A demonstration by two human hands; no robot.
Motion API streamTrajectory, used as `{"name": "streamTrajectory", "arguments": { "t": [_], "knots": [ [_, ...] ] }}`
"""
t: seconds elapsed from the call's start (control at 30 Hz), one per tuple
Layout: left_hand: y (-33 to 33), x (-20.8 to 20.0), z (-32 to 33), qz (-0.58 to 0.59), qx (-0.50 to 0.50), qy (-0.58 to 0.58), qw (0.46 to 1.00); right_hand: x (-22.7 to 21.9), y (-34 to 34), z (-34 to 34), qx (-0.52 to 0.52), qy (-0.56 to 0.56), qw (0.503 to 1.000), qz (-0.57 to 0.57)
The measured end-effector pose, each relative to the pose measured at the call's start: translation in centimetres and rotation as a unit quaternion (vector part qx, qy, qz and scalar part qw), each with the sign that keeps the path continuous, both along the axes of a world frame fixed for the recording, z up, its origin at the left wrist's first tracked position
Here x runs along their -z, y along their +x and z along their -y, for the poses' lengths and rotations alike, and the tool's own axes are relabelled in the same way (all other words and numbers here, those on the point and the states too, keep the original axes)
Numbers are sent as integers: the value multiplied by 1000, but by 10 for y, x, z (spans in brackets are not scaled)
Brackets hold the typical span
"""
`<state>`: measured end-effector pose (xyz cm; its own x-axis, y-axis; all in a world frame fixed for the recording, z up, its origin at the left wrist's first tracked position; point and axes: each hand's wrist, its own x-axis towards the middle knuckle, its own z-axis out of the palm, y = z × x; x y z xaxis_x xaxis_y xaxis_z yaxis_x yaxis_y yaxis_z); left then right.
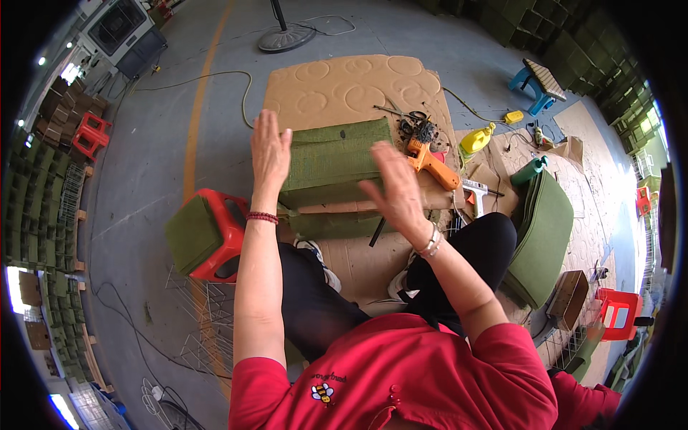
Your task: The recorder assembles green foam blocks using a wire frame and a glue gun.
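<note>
left hand and right hand, each grip wide, flank the green box.

green box, orange glue gun, tan cardboard with ring pattern, yellow bottle, red shirt

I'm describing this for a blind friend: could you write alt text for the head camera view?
Someone in a red shirt holds the left hand and right hand open near opposite ends of a green box on brown cardboard. To the right are an orange hand tool and a yellow bottle; to the left, a red stool with green fabric on it.
</note>
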<state>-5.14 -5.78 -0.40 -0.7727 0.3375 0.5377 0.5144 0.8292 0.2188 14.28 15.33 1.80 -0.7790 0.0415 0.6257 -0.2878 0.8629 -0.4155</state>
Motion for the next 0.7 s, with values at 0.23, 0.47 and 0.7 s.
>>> {"name": "streamTrajectory", "arguments": {
  "t": [0.23, 0.47, 0.7],
  "knots": [
    [58, -12, -70, 151, 193, -141, 959, 49, 6, -36, 65, -337, 937, 64],
    [55, -14, -66, 203, 216, -62, 953, 41, -1, -17, 64, -376, 906, 181],
    [62, -33, -59, 127, 254, 48, 958, 36, -2, -23, 67, -368, 903, 211]
  ]
}}
